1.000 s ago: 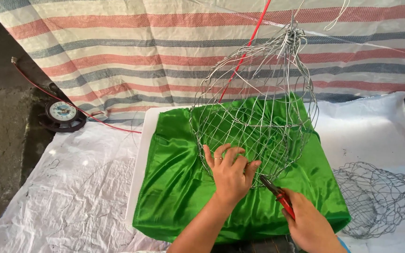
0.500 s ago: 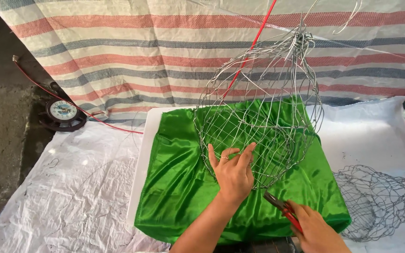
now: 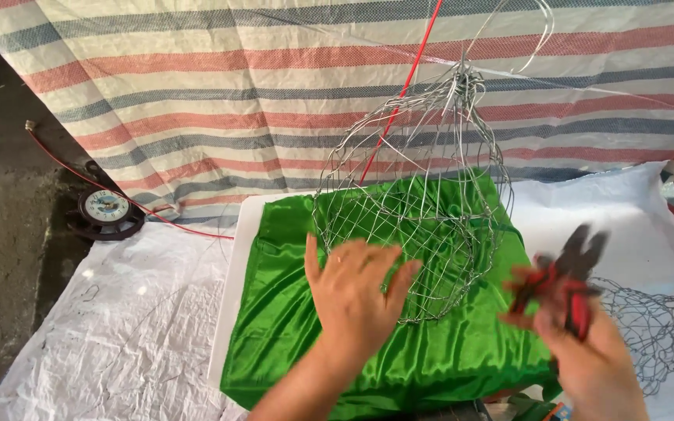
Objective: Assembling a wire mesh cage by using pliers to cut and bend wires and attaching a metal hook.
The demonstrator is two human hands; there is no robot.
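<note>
Your left hand (image 3: 356,300) lay open, fingers spread, against the rounded silver wire mesh cage (image 3: 415,218) at frame centre, above the shiny green satin cloth (image 3: 290,327). Your right hand (image 3: 587,351), lower right, gripped blurred red-handled pliers (image 3: 567,277). You seemed mid-weave; the next twist likely called for steadying the mesh and bringing the pliers in.

Striped tarp (image 3: 196,86) across 12 o'clock. Small round fan (image 3: 105,210) with red cable (image 3: 79,175) at 9 o'clock on dark floor (image 3: 1,234). White woven sheet (image 3: 118,335) at 7 o'clock. Second wire mesh (image 3: 649,327) at 4 o'clock.
</note>
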